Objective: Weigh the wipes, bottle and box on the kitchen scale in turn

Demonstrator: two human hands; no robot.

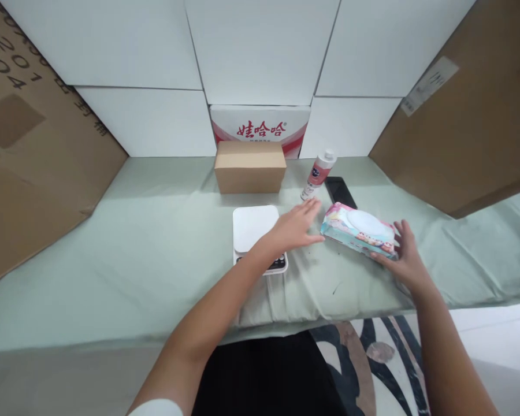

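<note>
two hands frame one thing here, and i read the spread as a way to square it up from both ends. my left hand (295, 226) lies flat and released, fingers stretched toward the left end of the wipes pack (359, 230), fingertips just beside it or barely touching; i cannot tell which. my right hand (402, 256) is open too, fingers cupped against the pack's near right corner, touching it without closing around it. the pack lies flat on the table (156, 260), tilted so its left end points away from me, right of centre and nearer the front edge than the back.

the left forearm crosses over the near corner of a white scale (256, 234), which sits just left of the pack, near the middle of the surface. the right forearm comes straight up from the front edge, wrist slightly bent inward.

further back, a small bottle (319, 174) leans just behind the pack, with a dark phone (340, 190) lying flat beside it. a brown box (250, 167) stands at the back edge, against a red-and-white carton (260, 128).
</note>
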